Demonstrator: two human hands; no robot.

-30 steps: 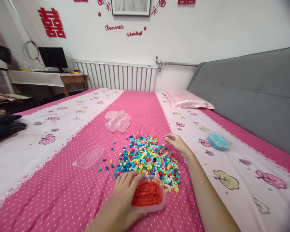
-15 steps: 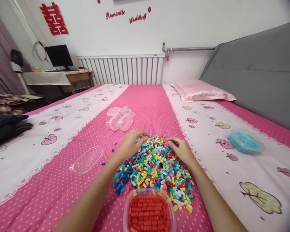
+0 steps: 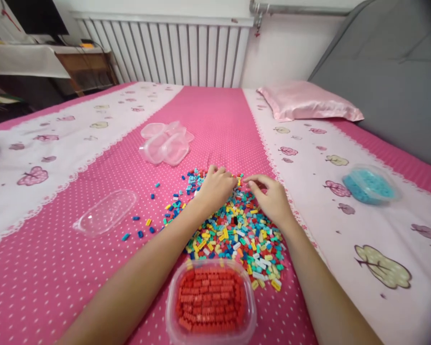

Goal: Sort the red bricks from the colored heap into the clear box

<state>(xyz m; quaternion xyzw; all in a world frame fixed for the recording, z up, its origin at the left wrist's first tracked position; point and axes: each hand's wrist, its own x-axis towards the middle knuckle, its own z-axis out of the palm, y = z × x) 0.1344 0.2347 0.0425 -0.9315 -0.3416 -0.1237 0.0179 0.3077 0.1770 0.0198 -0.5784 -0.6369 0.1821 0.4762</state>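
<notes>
I have the left hand (image 3: 216,190) over the far part of a pile of small coloured blocks (image 3: 233,235), back upward, fingers bent down among the pieces. Its fingertips are hidden, so I cannot tell whether it grips a block. The right hand (image 3: 273,199) is at the pile's far right edge, fingers curled, thumb and forefinger close together and pointing toward the left hand; I can't make out whether anything sits between them. The two hands are near each other but apart.

The pile lies on the pink dotted bedspread (image 3: 39,287), mixing yellow, blue, green, white and red. A few loose blocks (image 3: 140,234), mostly blue, lie off to its left. On my near side, just beside the pile, I see a clear tub (image 3: 250,306) with red blocks (image 3: 211,302) packed in neat rows.

To the left is a clear lid (image 3: 107,213), lying flat; beyond it is a heap of clear plastic pieces (image 3: 167,143). Well off to the right sits another tub (image 3: 398,191) of light blue blocks (image 3: 368,186). Farther back I have a pink pillow (image 3: 309,101), a white radiator (image 3: 165,48) and a dark monitor (image 3: 38,17). Any lettering on the tubs or blocks is too small for me to read.
</notes>
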